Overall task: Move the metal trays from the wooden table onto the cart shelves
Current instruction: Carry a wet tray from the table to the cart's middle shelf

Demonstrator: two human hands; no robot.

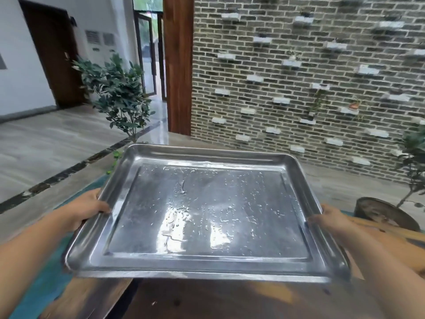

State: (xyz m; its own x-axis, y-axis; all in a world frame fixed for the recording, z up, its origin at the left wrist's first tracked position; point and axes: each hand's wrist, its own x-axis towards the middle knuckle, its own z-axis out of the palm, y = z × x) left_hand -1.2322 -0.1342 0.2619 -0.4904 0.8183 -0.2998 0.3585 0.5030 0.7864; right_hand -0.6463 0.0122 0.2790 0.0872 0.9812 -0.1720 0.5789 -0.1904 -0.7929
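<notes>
A rectangular metal tray (207, 215), shallow, shiny, with a raised rim and rounded corners, is filling the centre and lower frame, carrying scattered water droplets and glare. It is being held above the wooden table (207, 300). The left hand (85, 209) is gripping its left rim, thumb lying on top; the right hand (331, 221) is gripping the right rim likewise, the other fingers hidden underneath.

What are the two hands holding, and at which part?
A metal tray: the left hand grips its left rim, the right hand its right rim.
</notes>
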